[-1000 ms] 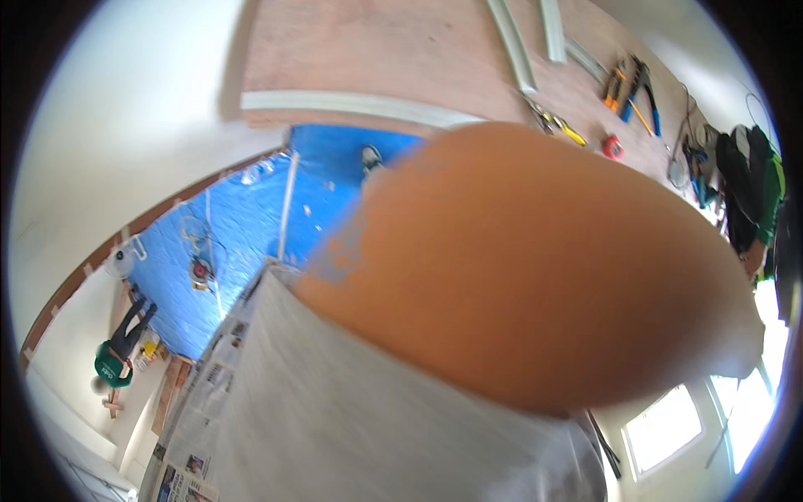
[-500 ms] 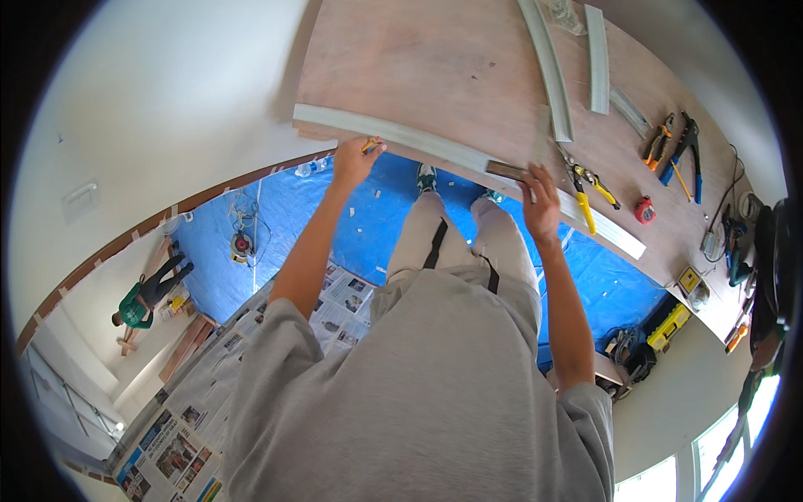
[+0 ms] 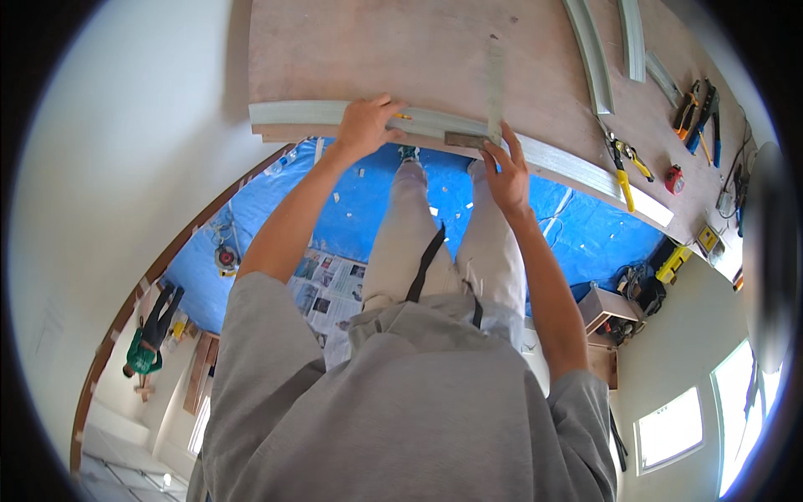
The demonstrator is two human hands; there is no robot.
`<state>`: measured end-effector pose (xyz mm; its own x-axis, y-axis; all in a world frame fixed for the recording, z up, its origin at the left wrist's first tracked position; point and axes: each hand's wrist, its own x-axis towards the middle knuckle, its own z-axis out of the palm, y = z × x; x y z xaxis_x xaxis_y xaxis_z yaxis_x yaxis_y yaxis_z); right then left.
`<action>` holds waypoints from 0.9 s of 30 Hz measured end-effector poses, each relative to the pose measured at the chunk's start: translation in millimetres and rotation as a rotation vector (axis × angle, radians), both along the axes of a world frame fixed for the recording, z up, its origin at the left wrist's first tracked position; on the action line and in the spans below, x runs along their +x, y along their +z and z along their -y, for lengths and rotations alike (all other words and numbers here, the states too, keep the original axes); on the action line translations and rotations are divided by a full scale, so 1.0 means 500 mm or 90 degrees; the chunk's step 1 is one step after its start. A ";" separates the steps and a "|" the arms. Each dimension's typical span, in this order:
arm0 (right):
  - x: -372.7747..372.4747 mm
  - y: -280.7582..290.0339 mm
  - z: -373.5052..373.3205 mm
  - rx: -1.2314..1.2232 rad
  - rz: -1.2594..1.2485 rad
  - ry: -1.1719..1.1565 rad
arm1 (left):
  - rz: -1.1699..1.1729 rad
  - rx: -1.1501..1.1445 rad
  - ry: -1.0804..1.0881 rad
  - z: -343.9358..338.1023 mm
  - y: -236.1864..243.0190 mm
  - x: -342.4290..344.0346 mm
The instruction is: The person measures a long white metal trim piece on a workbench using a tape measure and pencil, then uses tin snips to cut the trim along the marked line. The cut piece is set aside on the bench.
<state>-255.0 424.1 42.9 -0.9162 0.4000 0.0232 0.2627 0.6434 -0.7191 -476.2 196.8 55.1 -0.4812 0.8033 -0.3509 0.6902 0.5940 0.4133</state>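
Observation:
A long light-grey metal channel (image 3: 577,170) lies along the near edge of the wooden board (image 3: 376,54). Across it sits a try square, its dark stock (image 3: 465,140) by the near edge and its thin blade (image 3: 495,84) reaching over the board. My right hand (image 3: 507,177) grips the stock's right end, fingers beside the blade. My left hand (image 3: 364,130) rests over the channel, left of the square. A yellow pencil (image 3: 403,116) pokes out between its fingers, pointing towards the square.
Right on the board lie yellow-handled snips (image 3: 624,177), a red tape measure (image 3: 674,179), orange-handled pliers (image 3: 687,109), a blue-handled riveter (image 3: 707,117) and another metal channel (image 3: 592,58). Blue sheeting (image 3: 335,213) covers the floor below. Far left, a person in green (image 3: 146,351) is apart from me.
The square has slid left along the channel with my right hand. My left hand has come right, nearer the square, with the pencil. The whole view has shifted.

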 end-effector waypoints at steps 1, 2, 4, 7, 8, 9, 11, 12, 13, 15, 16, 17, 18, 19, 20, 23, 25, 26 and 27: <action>-0.007 -0.004 0.011 0.014 0.000 -0.020 | -0.003 0.025 -0.002 0.004 -0.005 -0.003; -0.010 -0.005 0.024 0.026 0.003 -0.036 | -0.015 0.041 -0.010 0.008 -0.010 -0.005; -0.018 -0.002 0.049 0.039 0.020 -0.065 | -0.030 0.086 -0.025 0.012 -0.020 -0.008; -0.029 0.010 0.084 0.042 0.061 -0.111 | -0.062 0.134 -0.032 0.009 -0.033 -0.012; -0.035 0.015 0.093 0.044 0.069 -0.116 | -0.050 0.130 -0.032 0.009 -0.036 -0.012; -0.040 0.021 0.099 0.050 0.070 -0.109 | -0.040 0.126 -0.029 0.007 -0.039 -0.011; -0.050 0.033 0.109 0.069 0.086 -0.066 | -0.022 0.135 -0.018 0.007 -0.042 -0.007; -0.055 0.038 0.113 0.079 0.090 -0.034 | -0.014 0.148 -0.014 0.008 -0.042 -0.005; -0.061 0.043 0.119 0.082 0.109 -0.014 | -0.005 0.159 -0.018 0.008 -0.041 -0.004; -0.070 0.046 0.131 0.147 0.097 0.016 | 0.010 0.183 -0.016 0.011 -0.038 -0.003; -0.073 0.042 0.134 0.190 0.096 0.024 | 0.031 0.168 -0.020 0.012 -0.038 -0.004; -0.072 0.036 0.139 0.227 0.103 0.034 | 0.016 0.199 -0.022 0.013 -0.037 -0.004; -0.066 0.026 0.141 0.265 0.104 0.050 | 0.013 0.199 -0.024 0.014 -0.039 -0.003; -0.060 0.012 0.142 0.277 0.074 0.047 | 0.009 0.199 -0.021 0.014 -0.042 0.000; -0.048 -0.005 0.142 0.284 0.052 0.052 | 0.013 0.223 -0.018 0.016 -0.048 0.003; -0.005 -0.063 0.128 0.296 0.087 0.072 | 0.018 0.282 0.006 0.019 -0.085 0.009; 0.010 -0.103 0.098 0.232 -0.021 0.071 | 0.010 0.402 -0.005 0.011 -0.117 0.008; 0.012 -0.116 0.091 0.251 -0.032 0.049 | 0.052 0.381 0.024 0.006 -0.126 0.009; 0.006 -0.132 0.078 0.228 -0.152 0.077 | 0.055 0.388 -0.001 0.009 -0.139 -0.002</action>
